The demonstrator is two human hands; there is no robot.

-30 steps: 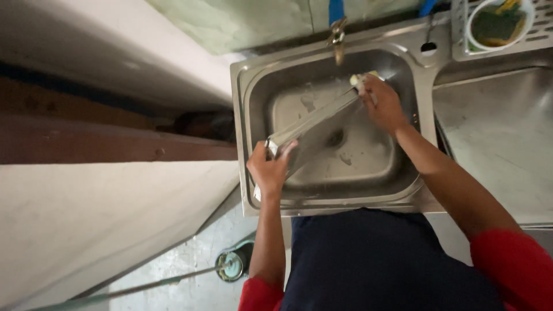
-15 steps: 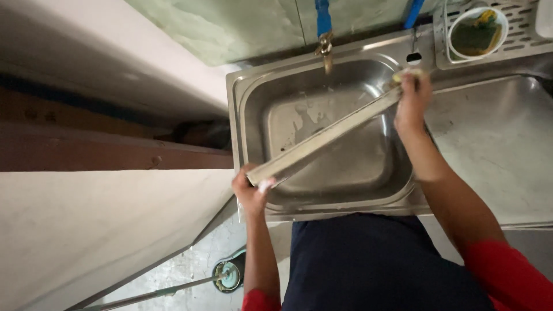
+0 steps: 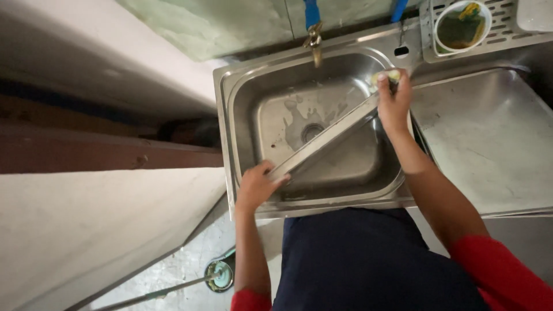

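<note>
Head view shows our left hand (image 3: 256,187) gripping the near end of a long metal bar (image 3: 325,141), which lies slantwise across the steel sink (image 3: 242,86). Our right hand (image 3: 394,103) clasps a yellow-green sponge (image 3: 385,76) against the bar's far end, below the brass tap (image 3: 314,41).

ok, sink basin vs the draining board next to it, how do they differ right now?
The sink basin is deep, with a drain hole and patchy wet marks on its floor; the draining board is shallow, flat and has no drain in view. The basin has the long metal strip slanting across it, held by the left hand and the right hand; the draining board carries nothing. Both are the same dull stainless steel.
</note>
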